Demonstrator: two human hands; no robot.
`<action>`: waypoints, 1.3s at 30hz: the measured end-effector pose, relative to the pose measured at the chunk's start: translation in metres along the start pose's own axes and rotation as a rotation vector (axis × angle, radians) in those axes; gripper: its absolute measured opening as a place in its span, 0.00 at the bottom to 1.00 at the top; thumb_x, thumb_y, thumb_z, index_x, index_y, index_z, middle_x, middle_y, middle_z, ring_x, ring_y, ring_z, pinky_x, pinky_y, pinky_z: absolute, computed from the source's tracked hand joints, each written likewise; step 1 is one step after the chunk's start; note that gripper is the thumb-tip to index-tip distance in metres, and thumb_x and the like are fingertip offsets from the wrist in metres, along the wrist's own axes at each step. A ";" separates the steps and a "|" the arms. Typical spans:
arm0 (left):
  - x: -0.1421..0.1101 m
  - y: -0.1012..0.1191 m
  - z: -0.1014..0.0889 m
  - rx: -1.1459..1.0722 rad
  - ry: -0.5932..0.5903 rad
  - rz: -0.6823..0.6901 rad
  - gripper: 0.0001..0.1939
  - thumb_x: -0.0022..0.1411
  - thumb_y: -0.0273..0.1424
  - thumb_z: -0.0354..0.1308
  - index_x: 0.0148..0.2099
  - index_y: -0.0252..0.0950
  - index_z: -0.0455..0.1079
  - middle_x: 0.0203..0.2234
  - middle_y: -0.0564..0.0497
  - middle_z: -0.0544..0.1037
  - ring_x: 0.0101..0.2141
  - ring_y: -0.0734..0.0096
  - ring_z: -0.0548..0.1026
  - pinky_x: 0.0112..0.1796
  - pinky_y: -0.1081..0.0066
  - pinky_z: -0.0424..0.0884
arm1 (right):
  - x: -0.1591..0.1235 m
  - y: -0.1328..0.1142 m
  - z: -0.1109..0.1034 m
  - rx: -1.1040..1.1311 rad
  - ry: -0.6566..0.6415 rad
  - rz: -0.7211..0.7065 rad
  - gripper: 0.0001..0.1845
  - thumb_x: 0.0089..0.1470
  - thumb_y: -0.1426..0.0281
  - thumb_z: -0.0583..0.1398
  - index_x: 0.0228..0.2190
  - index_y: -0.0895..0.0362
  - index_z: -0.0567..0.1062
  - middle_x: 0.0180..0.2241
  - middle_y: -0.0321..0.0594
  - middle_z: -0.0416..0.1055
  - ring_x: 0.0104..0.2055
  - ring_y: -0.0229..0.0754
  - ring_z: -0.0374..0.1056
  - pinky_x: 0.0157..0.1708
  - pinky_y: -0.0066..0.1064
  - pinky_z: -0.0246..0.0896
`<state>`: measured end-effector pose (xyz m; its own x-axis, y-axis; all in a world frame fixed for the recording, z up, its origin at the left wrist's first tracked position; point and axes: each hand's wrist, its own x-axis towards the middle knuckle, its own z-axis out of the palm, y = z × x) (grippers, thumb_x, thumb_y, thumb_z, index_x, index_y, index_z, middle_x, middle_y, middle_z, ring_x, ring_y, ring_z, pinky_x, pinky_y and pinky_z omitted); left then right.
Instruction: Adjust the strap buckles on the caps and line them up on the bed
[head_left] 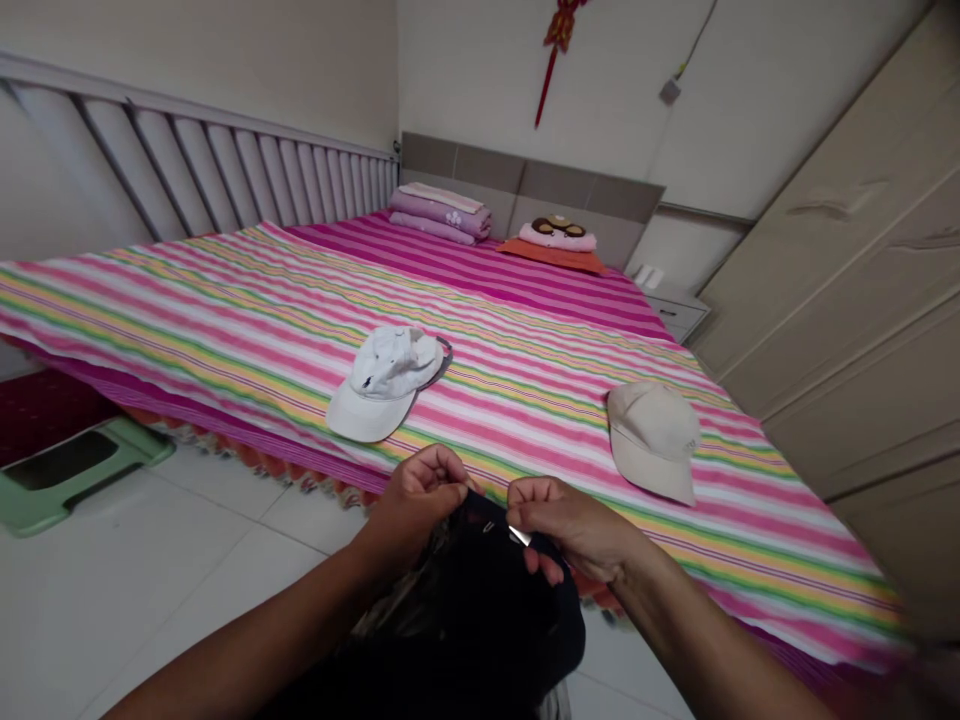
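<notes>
White cap [390, 368] with dark emblem [367, 382], beyond black cap [487, 600]

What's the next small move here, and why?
I'd hold the left grip steady and gently tug with the right grip, probably to test whether the dark band slides. The left grip pinches the band, while the right grip's fingertips sit at the shiny metal piece on it; whether that is fastened, I can't tell.

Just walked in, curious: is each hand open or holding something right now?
Left hand: closed, pinching the edge of the dark cap.
Right hand: closed, pinching it by a shiny metal piece.
</notes>
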<state>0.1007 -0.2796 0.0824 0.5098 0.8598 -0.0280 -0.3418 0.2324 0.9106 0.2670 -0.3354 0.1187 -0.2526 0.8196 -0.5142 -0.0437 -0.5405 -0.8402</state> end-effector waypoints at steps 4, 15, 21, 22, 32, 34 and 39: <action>-0.001 -0.003 -0.006 0.017 0.001 0.030 0.07 0.45 0.23 0.58 0.26 0.34 0.61 0.22 0.52 0.73 0.25 0.75 0.70 0.29 0.75 0.63 | 0.001 0.002 0.003 -0.008 0.014 0.018 0.07 0.37 0.72 0.58 0.18 0.57 0.62 0.07 0.28 0.63 0.07 0.27 0.54 0.05 0.14 0.45; 0.027 0.002 -0.006 0.156 -0.633 -0.259 0.18 0.53 0.39 0.56 0.42 0.31 0.69 0.35 0.46 0.74 0.38 0.68 0.69 0.42 0.68 0.60 | 0.005 0.002 0.003 -0.051 -0.025 -0.008 0.13 0.42 0.63 0.60 0.23 0.58 0.63 0.13 0.31 0.66 0.09 0.26 0.55 0.07 0.14 0.44; 0.034 -0.002 -0.013 0.372 -0.764 -0.373 0.15 0.55 0.40 0.54 0.33 0.31 0.70 0.23 0.54 0.68 0.26 0.78 0.61 0.30 0.76 0.57 | -0.002 0.010 0.003 0.034 0.032 -0.130 0.15 0.47 0.60 0.58 0.31 0.58 0.64 0.20 0.35 0.69 0.15 0.30 0.61 0.13 0.18 0.54; 0.033 -0.003 -0.014 0.392 -0.758 -0.382 0.15 0.54 0.40 0.54 0.31 0.31 0.70 0.21 0.56 0.65 0.24 0.80 0.58 0.27 0.76 0.55 | -0.004 0.012 0.002 0.041 0.032 -0.145 0.15 0.47 0.59 0.58 0.32 0.58 0.64 0.21 0.36 0.69 0.17 0.31 0.63 0.15 0.19 0.55; 0.029 0.001 -0.015 0.338 -0.704 -0.450 0.15 0.51 0.39 0.57 0.25 0.31 0.64 0.18 0.58 0.59 0.21 0.82 0.53 0.23 0.77 0.49 | -0.011 0.040 -0.018 -0.250 -0.011 -0.136 0.19 0.47 0.55 0.58 0.25 0.60 0.70 0.21 0.35 0.67 0.19 0.29 0.51 0.18 0.23 0.43; 0.030 -0.001 -0.016 0.317 -0.699 -0.477 0.15 0.50 0.39 0.58 0.25 0.31 0.66 0.18 0.57 0.61 0.21 0.82 0.54 0.24 0.77 0.51 | -0.011 0.047 -0.019 -0.230 -0.043 -0.168 0.18 0.45 0.56 0.59 0.24 0.60 0.70 0.19 0.33 0.65 0.20 0.30 0.53 0.22 0.24 0.45; 0.031 -0.004 -0.017 0.299 -0.690 -0.542 0.13 0.48 0.38 0.59 0.27 0.31 0.69 0.19 0.56 0.66 0.21 0.81 0.59 0.25 0.77 0.54 | -0.014 0.051 -0.018 -0.170 -0.002 -0.192 0.19 0.46 0.55 0.58 0.22 0.60 0.70 0.16 0.32 0.63 0.20 0.31 0.53 0.22 0.26 0.44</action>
<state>0.1042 -0.2462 0.0713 0.9304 0.1843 -0.3169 0.2498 0.3140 0.9160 0.2861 -0.3712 0.0800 -0.2571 0.9037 -0.3423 0.0717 -0.3353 -0.9394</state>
